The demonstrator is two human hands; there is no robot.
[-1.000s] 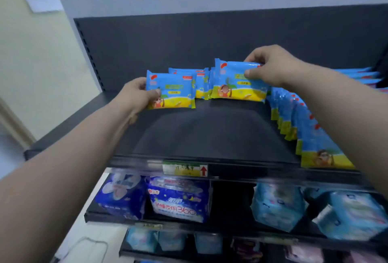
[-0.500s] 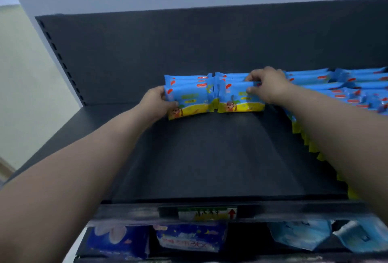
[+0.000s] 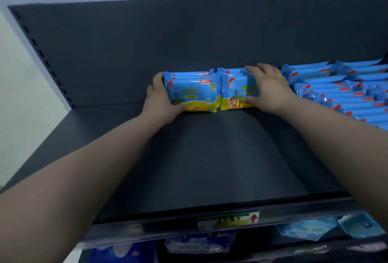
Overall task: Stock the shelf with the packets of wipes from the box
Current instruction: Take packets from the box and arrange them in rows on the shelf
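The upright packets could topple forward onto the bare shelf [image 3: 210, 157] when let go, since nothing props their near faces. The left hand [image 3: 161, 100] grips the left end of the left bundle of wipes packets [image 3: 192, 92], thumb on its near face. The right hand [image 3: 269, 88] clasps the right bundle [image 3: 234, 92] from above. Both bundles stand touching against the far back panel [image 3: 189, 42], left of the stocked row [image 3: 346, 94].

Both bare arms stretch forward and converge. The left hand [image 3: 161, 99] grips the left packets [image 3: 191, 92] at their outer end, thumb on the front. The right hand [image 3: 270, 88] lies over the right packets [image 3: 234, 89], fingers curled on top, thumb on the front.
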